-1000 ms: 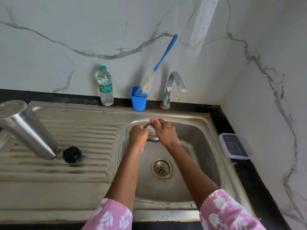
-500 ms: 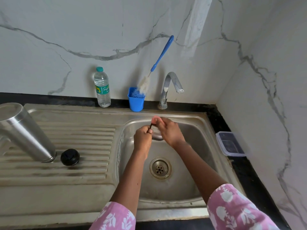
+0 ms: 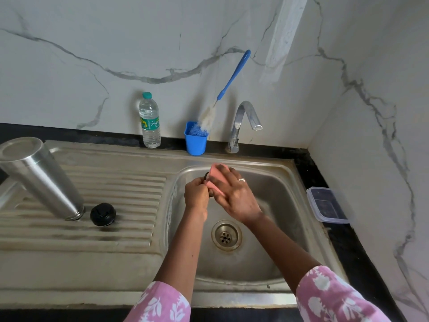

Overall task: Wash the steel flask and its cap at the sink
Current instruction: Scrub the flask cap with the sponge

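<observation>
Two hands, pink sponge, dark piece

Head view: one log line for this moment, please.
left hand holds dark part | right hand holds pink sponge against it | flask on drainboard

White marble walls with grey veins met in a corner above a black counter; soft light, perhaps daylight, fell evenly.
</observation>
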